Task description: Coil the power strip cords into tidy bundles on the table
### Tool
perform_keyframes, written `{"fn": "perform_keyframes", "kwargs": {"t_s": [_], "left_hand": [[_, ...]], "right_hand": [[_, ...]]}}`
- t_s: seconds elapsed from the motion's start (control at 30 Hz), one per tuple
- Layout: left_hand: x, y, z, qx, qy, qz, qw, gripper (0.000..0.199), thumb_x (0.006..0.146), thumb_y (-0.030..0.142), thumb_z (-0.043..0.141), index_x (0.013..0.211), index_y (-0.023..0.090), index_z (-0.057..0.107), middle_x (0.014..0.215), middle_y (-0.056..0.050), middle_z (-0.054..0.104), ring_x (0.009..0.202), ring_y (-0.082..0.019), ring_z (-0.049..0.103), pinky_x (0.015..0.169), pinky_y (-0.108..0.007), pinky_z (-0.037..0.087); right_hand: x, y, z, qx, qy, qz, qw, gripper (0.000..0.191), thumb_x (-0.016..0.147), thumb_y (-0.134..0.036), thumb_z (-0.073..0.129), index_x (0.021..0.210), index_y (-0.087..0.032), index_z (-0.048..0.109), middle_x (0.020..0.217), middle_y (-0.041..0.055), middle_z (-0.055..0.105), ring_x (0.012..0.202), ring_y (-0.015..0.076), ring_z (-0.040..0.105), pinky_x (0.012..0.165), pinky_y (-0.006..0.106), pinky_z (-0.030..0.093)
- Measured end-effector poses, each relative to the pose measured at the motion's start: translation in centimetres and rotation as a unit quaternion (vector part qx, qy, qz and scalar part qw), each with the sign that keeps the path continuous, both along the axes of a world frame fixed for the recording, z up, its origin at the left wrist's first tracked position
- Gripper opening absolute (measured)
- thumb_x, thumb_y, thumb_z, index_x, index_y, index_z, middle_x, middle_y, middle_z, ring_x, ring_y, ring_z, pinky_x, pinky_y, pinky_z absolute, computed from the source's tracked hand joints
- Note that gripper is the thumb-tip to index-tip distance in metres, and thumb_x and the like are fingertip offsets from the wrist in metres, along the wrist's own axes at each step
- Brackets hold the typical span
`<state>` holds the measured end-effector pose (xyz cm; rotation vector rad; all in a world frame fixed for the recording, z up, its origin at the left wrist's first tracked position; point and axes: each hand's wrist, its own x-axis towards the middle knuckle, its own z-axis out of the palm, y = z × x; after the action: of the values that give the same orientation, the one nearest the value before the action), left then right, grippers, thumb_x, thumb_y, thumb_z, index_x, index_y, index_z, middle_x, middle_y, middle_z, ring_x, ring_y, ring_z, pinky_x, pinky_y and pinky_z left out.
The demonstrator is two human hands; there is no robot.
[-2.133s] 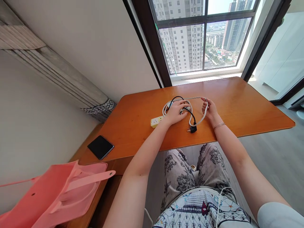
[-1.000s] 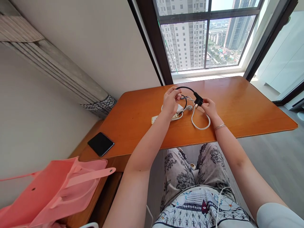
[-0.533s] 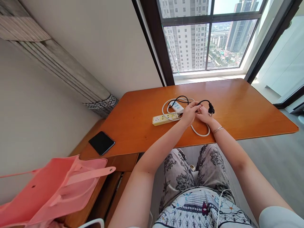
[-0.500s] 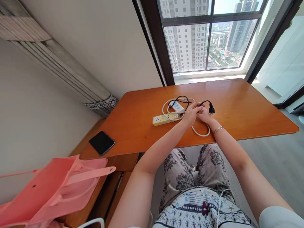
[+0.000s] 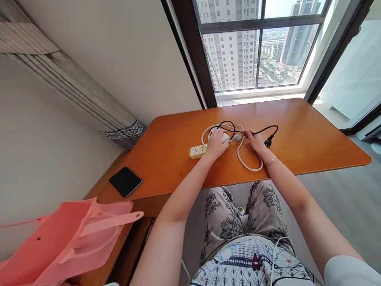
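Note:
My left hand (image 5: 217,143) is closed over a white power strip (image 5: 225,138), covering much of it. Partly under that hand lies a yellowish power strip (image 5: 196,151), its left end showing. My right hand (image 5: 255,140) pinches a black cord (image 5: 264,128) between thumb and fingers. The cord arcs right and down to a black plug (image 5: 268,141) beside my right wrist. Between my hands rests a pale plug (image 5: 237,138). A white cord (image 5: 251,169) loops on the table below my right hand and also around the strips, where black coils cross it.
The brown table (image 5: 172,139) has its front edge above my lap. A black tablet (image 5: 125,182) lies at its left end. A pink bag (image 5: 74,234) stands at the lower left. Behind the table is a window (image 5: 258,59); a tied curtain (image 5: 127,129) hangs left.
My left hand has moved left, away from my right hand, onto the white power strip. My right hand stays near its place with the black cord; the black plug now hangs tilted beside the wrist.

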<state>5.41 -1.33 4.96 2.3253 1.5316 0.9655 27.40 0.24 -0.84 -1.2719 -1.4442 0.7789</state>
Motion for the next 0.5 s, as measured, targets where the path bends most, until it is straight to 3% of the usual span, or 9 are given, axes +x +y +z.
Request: {"fn": "perform_keyframes", "kwargs": {"t_s": [0.13, 0.27, 0.37, 0.5], "left_hand": [[-4.0, 0.1, -0.4, -0.01, 0.06, 0.091, 0.994, 0.032, 0.085, 0.019, 0.059, 0.116, 0.02, 0.066, 0.132, -0.013, 0.066, 0.129, -0.033, 0.057, 0.113, -0.049, 0.044], [-6.5, 0.6, -0.9, -0.044, 0.066, 0.167, 0.983, 0.035, 0.089, 0.031, 0.06, 0.121, 0.019, 0.065, 0.134, -0.015, 0.064, 0.131, -0.034, 0.056, 0.113, -0.049, 0.044], [-7.3, 1.5, -1.5, -0.086, 0.053, 0.191, 0.976, 0.039, 0.09, 0.037, 0.06, 0.126, 0.021, 0.063, 0.137, -0.016, 0.064, 0.133, -0.034, 0.055, 0.114, -0.049, 0.043], [-7.1, 2.5, -2.1, -0.154, 0.051, 0.191, 0.968, 0.04, 0.091, 0.041, 0.058, 0.124, 0.021, 0.065, 0.139, -0.016, 0.063, 0.134, -0.033, 0.056, 0.114, -0.046, 0.043]], "right_hand": [[-0.3, 0.3, 0.5, -0.02, 0.024, 0.015, 0.999, 0.042, 0.096, -0.06, 0.054, 0.103, -0.023, 0.071, 0.095, 0.0049, 0.076, 0.093, 0.0197, 0.071, 0.09, 0.034, 0.055], [-1.2, 1.3, 1.4, -0.048, -0.004, 0.018, 0.999, 0.032, 0.091, -0.049, 0.064, 0.104, -0.02, 0.071, 0.091, 0.0043, 0.076, 0.085, 0.0178, 0.069, 0.084, 0.03, 0.054], [-2.1, 2.5, 2.1, -0.081, -0.048, 0.015, 0.995, 0.03, 0.088, -0.043, 0.069, 0.11, -0.023, 0.07, 0.088, 0.0018, 0.075, 0.082, 0.0168, 0.068, 0.08, 0.028, 0.053], [-3.4, 3.7, 2.8, -0.112, -0.06, 0.002, 0.992, 0.041, 0.087, -0.043, 0.072, 0.122, -0.023, 0.065, 0.096, 0.0029, 0.076, 0.082, 0.016, 0.068, 0.076, 0.026, 0.053]]}}
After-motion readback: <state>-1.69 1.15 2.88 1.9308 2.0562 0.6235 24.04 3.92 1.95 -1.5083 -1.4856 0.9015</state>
